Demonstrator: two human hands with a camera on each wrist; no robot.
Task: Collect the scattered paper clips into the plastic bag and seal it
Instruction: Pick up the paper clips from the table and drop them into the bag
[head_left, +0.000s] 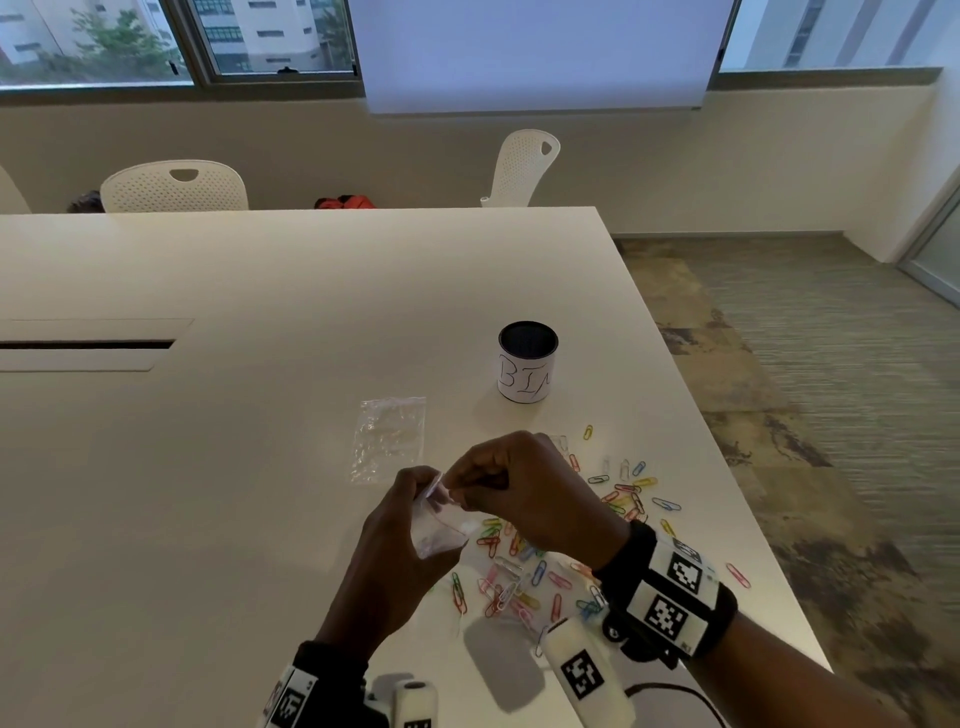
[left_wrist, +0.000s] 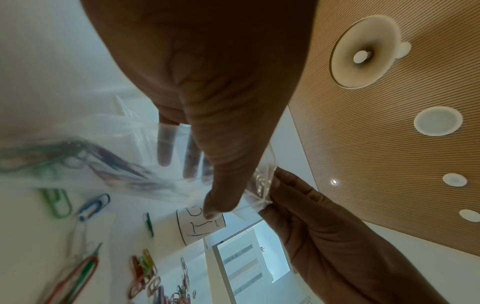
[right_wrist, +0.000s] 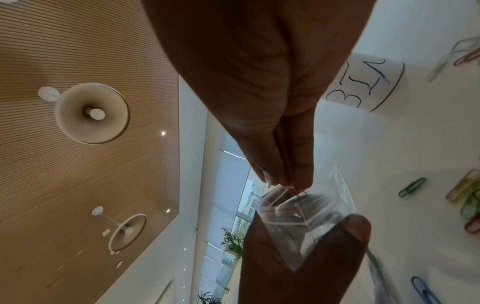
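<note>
A small clear plastic bag (head_left: 441, 525) with a red zip line is held above the table by both hands. My left hand (head_left: 423, 493) grips it from the left, thumb in front and fingers behind the film (left_wrist: 166, 148). My right hand (head_left: 462, 488) pinches the bag's top edge (right_wrist: 285, 185) between thumb and fingertips. Blurred coloured clips show through the bag (left_wrist: 78, 152); I cannot tell if they lie inside it. Several coloured paper clips (head_left: 519, 571) lie scattered on the white table (head_left: 208, 467) under and to the right of my hands, with more paper clips (head_left: 628, 488) further right.
A second clear bag (head_left: 389, 436) lies flat just beyond my hands. A white cup marked BIN (head_left: 527, 364) stands behind the clips. The table's right edge (head_left: 727, 467) runs close to the clips. White chairs (head_left: 174, 187) stand at the far side.
</note>
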